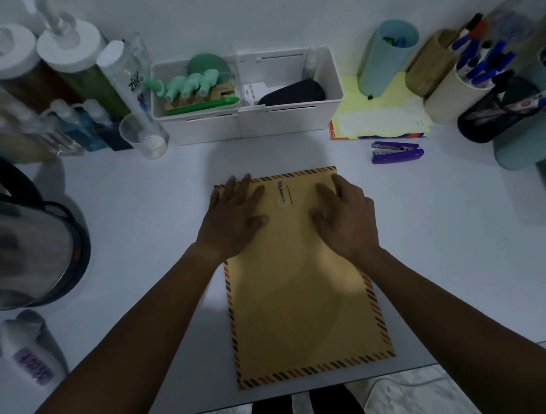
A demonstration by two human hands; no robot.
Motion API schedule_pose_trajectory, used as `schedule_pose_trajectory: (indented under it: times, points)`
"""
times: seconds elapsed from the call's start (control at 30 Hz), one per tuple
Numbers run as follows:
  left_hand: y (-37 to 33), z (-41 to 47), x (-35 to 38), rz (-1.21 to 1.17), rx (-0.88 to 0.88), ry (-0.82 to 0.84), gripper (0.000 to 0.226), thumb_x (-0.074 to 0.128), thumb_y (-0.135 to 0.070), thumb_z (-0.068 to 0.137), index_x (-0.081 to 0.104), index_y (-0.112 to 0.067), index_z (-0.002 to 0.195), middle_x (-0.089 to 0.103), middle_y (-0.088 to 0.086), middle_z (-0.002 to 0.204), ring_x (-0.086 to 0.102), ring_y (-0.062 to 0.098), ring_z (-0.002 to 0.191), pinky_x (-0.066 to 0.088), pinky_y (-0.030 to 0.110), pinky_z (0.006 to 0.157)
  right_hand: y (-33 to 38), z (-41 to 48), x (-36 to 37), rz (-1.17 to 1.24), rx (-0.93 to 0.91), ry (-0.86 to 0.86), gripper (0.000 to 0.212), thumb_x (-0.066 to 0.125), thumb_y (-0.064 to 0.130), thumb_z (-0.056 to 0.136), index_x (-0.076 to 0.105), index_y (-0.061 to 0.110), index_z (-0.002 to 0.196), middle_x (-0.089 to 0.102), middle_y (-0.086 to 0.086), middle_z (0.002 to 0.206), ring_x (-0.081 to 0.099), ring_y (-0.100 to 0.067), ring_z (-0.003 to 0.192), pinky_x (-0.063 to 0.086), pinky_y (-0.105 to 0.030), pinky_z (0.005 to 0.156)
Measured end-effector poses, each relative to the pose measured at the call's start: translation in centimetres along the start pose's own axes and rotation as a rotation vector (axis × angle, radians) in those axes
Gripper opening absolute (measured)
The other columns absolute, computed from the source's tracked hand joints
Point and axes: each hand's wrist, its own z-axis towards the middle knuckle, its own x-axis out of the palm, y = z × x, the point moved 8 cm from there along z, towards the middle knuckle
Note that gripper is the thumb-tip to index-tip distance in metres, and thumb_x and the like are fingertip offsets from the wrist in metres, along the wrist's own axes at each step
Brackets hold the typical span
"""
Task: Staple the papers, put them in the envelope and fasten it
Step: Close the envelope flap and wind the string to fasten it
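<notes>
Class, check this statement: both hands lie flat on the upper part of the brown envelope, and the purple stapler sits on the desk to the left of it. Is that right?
One detail is wrong. The head view shows the purple stapler on the desk to the right of the envelope, not the left. The left hand and right hand do lie flat on its upper part.

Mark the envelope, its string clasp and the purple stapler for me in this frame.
envelope (307,309): head view, bare lower middle of its face.
string clasp (282,192): head view, string between the two discs.
purple stapler (397,151): head view, middle of its body.
</notes>
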Motion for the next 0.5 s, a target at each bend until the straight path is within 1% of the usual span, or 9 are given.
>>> schedule_pose_trajectory:
  times: [0.07, 0.17, 0.2, 0.3, 0.37, 0.43, 0.5]
  points:
    - [-0.3, 0.2, 0.0, 0.014, 0.004, -0.016, 0.078, 0.011, -0.066, 0.088, 0.016, -0.028, 0.156, -0.001, 0.003, 0.166, -0.007, 0.028, 0.152, -0.001, 0.050, 0.122, -0.2, -0.6, 0.3, -0.040, -0.011, 0.016, 0.066, 0.035, 0.064, 0.093, 0.043, 0.026, 0.146, 0.041, -0.008, 0.154, 0.041, -0.031, 0.139, 0.031, -0.052, 0.113]
    - [-0.7, 0.4, -0.2, 0.004, -0.020, -0.072, 0.073, 0.015, -0.063, 0.091, 0.021, -0.028, 0.155, 0.002, 0.005, 0.166, -0.005, 0.029, 0.152, 0.000, 0.051, 0.121, -0.5, -0.6, 0.4, -0.051, 0.005, 0.039, 0.072, 0.023, 0.068, 0.093, 0.035, 0.027, 0.151, 0.036, -0.009, 0.158, 0.034, -0.032, 0.144, 0.026, -0.054, 0.118]
    - [-0.9, 0.3, -0.1, 0.000, -0.031, -0.076, 0.073, 0.015, -0.064, 0.091, 0.020, -0.028, 0.155, 0.002, 0.005, 0.166, -0.005, 0.029, 0.152, 0.000, 0.050, 0.121, -0.6, -0.5, 0.6, -0.055, 0.009, 0.054, 0.073, 0.019, 0.068, 0.093, 0.031, 0.028, 0.153, 0.032, -0.008, 0.160, 0.031, -0.032, 0.146, 0.023, -0.055, 0.119]
    - [-1.1, -0.2, 0.8, 0.024, -0.040, -0.029, 0.078, 0.010, -0.068, 0.089, 0.008, -0.029, 0.157, -0.007, 0.003, 0.165, -0.012, 0.027, 0.151, -0.002, 0.049, 0.122, -1.1, -0.7, 1.5, -0.096, 0.018, 0.096, 0.071, 0.014, 0.066, 0.096, 0.017, 0.031, 0.157, 0.017, -0.005, 0.166, 0.016, -0.029, 0.153, 0.011, -0.055, 0.123]
    - [-1.0, -0.2, 1.0, 0.049, -0.037, -0.009, 0.080, 0.006, -0.070, 0.088, 0.003, -0.029, 0.157, -0.010, 0.003, 0.165, -0.014, 0.026, 0.151, -0.002, 0.049, 0.122, -1.2, -1.0, 2.1, -0.112, 0.019, 0.091, 0.070, 0.010, 0.066, 0.097, 0.009, 0.032, 0.158, 0.010, -0.003, 0.168, 0.008, -0.027, 0.154, 0.004, -0.054, 0.124]
    - [-0.9, 0.0, 1.0, 0.067, -0.037, 0.006, 0.081, 0.004, -0.071, 0.087, 0.001, -0.029, 0.157, -0.010, 0.002, 0.165, -0.015, 0.026, 0.151, -0.002, 0.048, 0.122, -1.4, -1.1, 2.7, -0.117, 0.028, 0.093, 0.071, 0.008, 0.067, 0.097, 0.005, 0.032, 0.159, 0.006, -0.002, 0.168, 0.004, -0.026, 0.155, 0.001, -0.053, 0.124]
    - [-1.0, 0.1, 0.9, 0.085, -0.027, 0.001, 0.081, 0.004, -0.070, 0.088, 0.002, -0.028, 0.157, -0.008, 0.004, 0.165, -0.013, 0.028, 0.151, 0.001, 0.051, 0.123, -1.7, -0.9, 2.9, -0.109, 0.055, 0.098, 0.073, 0.006, 0.069, 0.096, 0.003, 0.032, 0.159, 0.005, -0.001, 0.168, 0.003, -0.024, 0.155, 0.001, -0.054, 0.124]
